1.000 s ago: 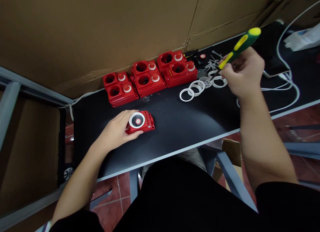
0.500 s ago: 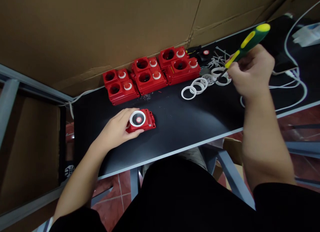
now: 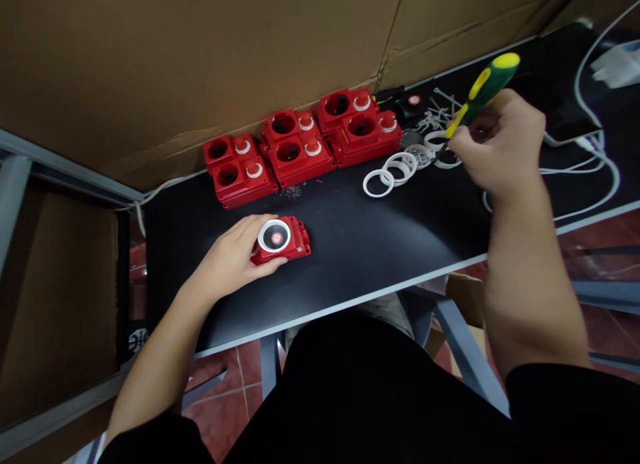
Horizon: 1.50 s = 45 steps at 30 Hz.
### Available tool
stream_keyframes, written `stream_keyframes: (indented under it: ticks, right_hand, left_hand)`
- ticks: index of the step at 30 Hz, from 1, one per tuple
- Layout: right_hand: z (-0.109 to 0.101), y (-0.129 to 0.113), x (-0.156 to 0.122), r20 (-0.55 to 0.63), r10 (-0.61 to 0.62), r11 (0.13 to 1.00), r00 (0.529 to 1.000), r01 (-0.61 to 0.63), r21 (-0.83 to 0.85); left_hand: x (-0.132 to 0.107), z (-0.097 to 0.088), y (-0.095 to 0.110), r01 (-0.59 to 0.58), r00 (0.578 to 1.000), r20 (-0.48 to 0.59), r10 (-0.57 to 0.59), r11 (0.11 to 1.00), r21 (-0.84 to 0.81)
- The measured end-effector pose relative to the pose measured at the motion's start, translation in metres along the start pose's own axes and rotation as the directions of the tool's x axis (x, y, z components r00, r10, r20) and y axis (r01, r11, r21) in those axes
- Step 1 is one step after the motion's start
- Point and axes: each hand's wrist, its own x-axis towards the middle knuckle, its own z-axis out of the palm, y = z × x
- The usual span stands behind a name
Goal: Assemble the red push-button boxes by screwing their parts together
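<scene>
My left hand (image 3: 234,256) grips a small red housing (image 3: 286,239) lying on the black table (image 3: 360,244); a white ring with a dark centre sits on top of it. My right hand (image 3: 500,144) is closed round a green and yellow screwdriver (image 3: 483,91), its tip pointing down among white rings (image 3: 395,174) and small loose parts (image 3: 430,124) at the back right.
Three pairs of red housings (image 3: 300,144) line the back edge against a cardboard wall (image 3: 250,57). White cables (image 3: 590,164) and a dark flat object lie at the far right. The table's front edge runs above my lap; red floor tiles show below.
The screwdriver and my right hand shifted slightly over the loose parts, handle tilting a little left. The left hand stays on the red housing.
</scene>
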Motion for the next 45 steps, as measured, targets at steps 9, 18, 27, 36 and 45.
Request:
stream_keyframes:
  ticks: [9,18,27,36,45]
  right_hand:
    - [-0.007,0.005,0.001,-0.007,-0.006,0.99,1.0,0.005,-0.14]
    - [0.003,0.001,0.019,-0.226,-0.028,0.998,0.974,0.041,0.051]
    - [0.007,-0.174,0.005,0.052,-0.301,0.746,0.952,0.201,0.635]
    - [0.1,-0.164,-0.075,0.632,-0.162,0.553,0.758,-0.46,0.695]
    - [0.092,-0.162,-0.1,0.691,-0.321,0.532,0.648,-0.48,0.698]
  left_hand:
    - [-0.001,0.0,0.0,0.008,1.0,0.005,-0.008,1.0,0.021]
    - [-0.001,0.003,-0.002,-0.024,0.999,-0.024,0.024,1.0,-0.003]
    - [0.001,0.005,-0.002,0.028,1.0,0.012,-0.028,1.0,0.013]
    - [-0.002,0.006,0.0,-0.018,1.0,-0.008,0.018,1.0,0.023]
    - [-0.003,0.006,0.001,-0.01,1.0,-0.006,0.011,0.998,0.054]
